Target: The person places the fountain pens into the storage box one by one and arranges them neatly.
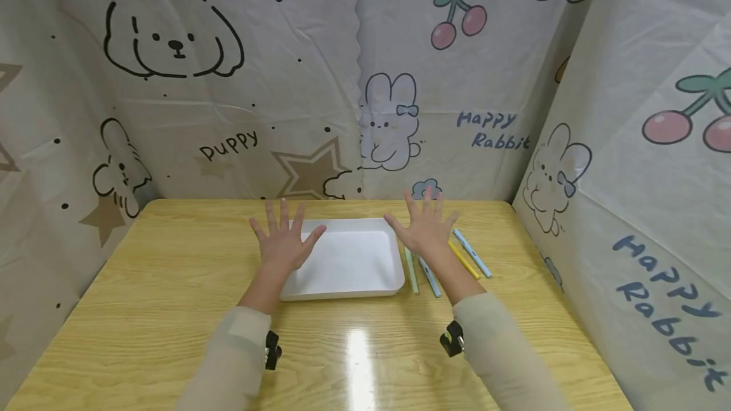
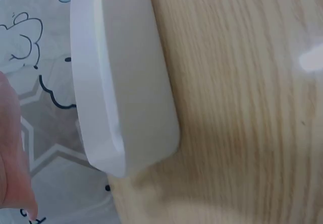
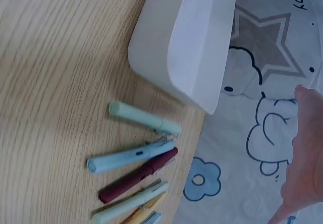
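Observation:
A white rectangular tray [image 1: 348, 262] stands on the wooden table. My left hand [image 1: 282, 243] is spread over its left end, fingers straight and holding nothing; part of it shows at the edge of the left wrist view. Over the tray's right side my right hand [image 1: 425, 230] is spread likewise, with nothing in it. Several pens lie beside the tray under the right hand and forearm: a pale green pen [image 3: 144, 118], a light blue pen [image 3: 128, 156], a dark red pen [image 3: 136, 176], another pale green pen [image 3: 128, 204] and a yellow pen [image 3: 146, 211]. A blue pen [image 1: 473, 252] lies farthest right.
The table [image 1: 188, 284] has a light wood grain and a bright reflection near its front. Cloth curtains [image 1: 308, 100] with cartoon prints hang behind it and at both sides. Small black mounts [image 1: 452, 339] sit at the wrists.

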`<action>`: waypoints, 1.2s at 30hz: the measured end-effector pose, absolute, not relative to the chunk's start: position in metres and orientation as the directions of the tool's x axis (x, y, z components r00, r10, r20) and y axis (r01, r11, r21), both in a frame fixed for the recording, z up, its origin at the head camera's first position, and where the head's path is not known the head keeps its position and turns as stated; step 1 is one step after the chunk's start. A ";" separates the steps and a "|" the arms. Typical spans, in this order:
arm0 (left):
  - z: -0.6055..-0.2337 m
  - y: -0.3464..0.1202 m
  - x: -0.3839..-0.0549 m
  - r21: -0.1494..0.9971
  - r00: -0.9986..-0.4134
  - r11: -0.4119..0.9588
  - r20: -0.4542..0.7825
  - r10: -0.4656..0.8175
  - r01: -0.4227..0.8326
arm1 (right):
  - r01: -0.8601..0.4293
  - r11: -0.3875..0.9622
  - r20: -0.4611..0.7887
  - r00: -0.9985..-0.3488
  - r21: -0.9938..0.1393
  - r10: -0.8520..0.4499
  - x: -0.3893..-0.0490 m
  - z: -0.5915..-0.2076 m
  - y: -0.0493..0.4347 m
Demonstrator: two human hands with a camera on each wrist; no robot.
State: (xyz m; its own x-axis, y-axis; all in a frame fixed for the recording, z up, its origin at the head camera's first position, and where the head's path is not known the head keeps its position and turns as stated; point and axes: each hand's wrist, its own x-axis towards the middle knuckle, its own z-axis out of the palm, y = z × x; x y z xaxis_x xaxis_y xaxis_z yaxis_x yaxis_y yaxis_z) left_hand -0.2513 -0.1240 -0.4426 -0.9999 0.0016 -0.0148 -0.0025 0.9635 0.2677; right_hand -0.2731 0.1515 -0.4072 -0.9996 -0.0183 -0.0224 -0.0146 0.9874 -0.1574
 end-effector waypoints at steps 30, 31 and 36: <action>-0.473 -0.188 -0.240 0.507 -0.999 0.860 -0.026 -0.041 -0.048 | 0.073 0.974 0.042 -0.996 -0.217 0.084 -0.265 -0.429 0.266; -0.474 -0.190 -0.240 0.543 -0.999 0.839 -0.024 -0.035 -0.042 | 0.069 0.974 0.052 -0.995 -0.217 0.082 -0.266 -0.431 0.270; -0.481 -0.194 -0.238 0.693 -0.999 0.720 -0.035 -0.017 -0.036 | 0.065 0.959 0.054 -0.995 -0.276 0.084 -0.263 -0.435 0.282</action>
State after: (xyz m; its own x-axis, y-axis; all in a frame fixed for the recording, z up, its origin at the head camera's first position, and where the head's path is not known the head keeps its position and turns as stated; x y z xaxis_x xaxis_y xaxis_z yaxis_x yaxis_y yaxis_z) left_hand -0.2378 -0.1939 -0.4814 -0.9992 -0.0166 -0.0351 -0.0363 0.7196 0.6934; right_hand -0.2627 0.2821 -0.4354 -0.9950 0.0836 0.0544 0.0655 0.9590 -0.2758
